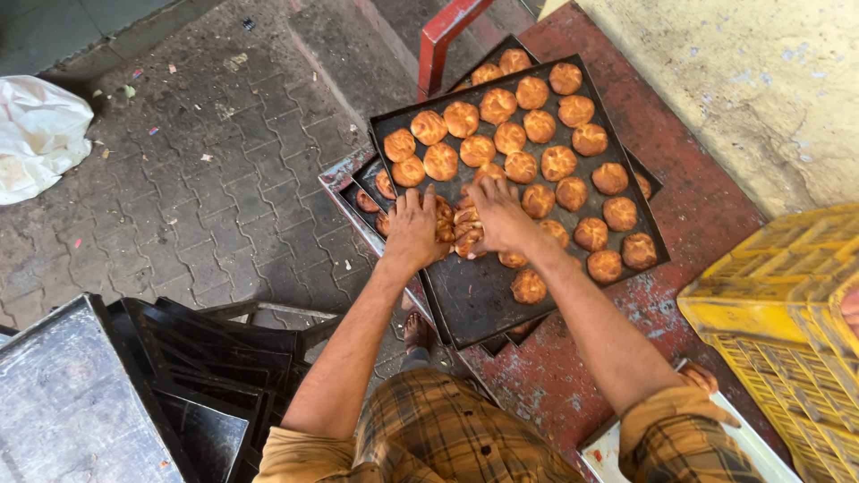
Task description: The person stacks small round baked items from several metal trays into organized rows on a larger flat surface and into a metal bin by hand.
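A black baking tray (474, 295) lies on a red metal table, holding many golden-brown baked buns (537, 125). My left hand (413, 225) and my right hand (499, 215) press together on a small cluster of buns (463, 228) near the tray's left middle, squeezing them between the palms. The near corner of the tray is bare. More trays with buns lie stacked underneath, their edges showing at the left (367, 199) and far end.
A yellow plastic crate (787, 331) stands at the right on the red table (707, 215). Empty black trays (206, 385) are stacked at lower left. A white bag (36, 134) lies on the paved floor (215, 179). A pale wall rises at the upper right.
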